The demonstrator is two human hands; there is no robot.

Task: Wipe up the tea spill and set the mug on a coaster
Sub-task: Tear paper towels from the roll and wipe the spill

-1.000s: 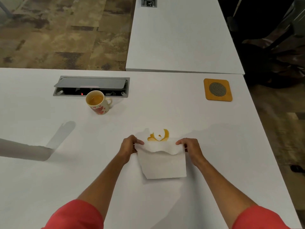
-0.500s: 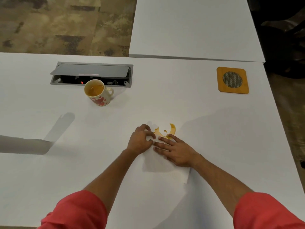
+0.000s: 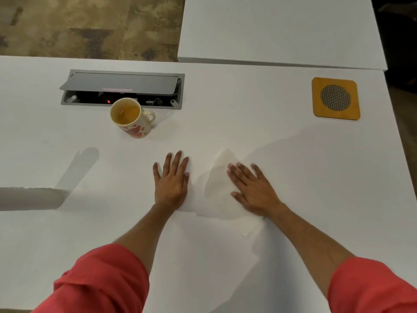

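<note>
Both hands, left hand (image 3: 171, 184) and right hand (image 3: 253, 190), press flat, fingers straight, on the paper towel (image 3: 216, 190). The spill is probably underneath. Press, then rub slowly.

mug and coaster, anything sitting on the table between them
Nothing: in the head view only bare white table lies between the mug and the coaster.

A white bench (image 3: 293, 177) fills most of the view, with a grey cable box (image 3: 123, 90) sunk into it, lid propped open. A second white table (image 3: 279, 30) butts against its far edge. Beyond lies mottled brown-and-tan carpet (image 3: 90, 26). Soft shadows (image 3: 33, 197) fall across the left side.
</note>
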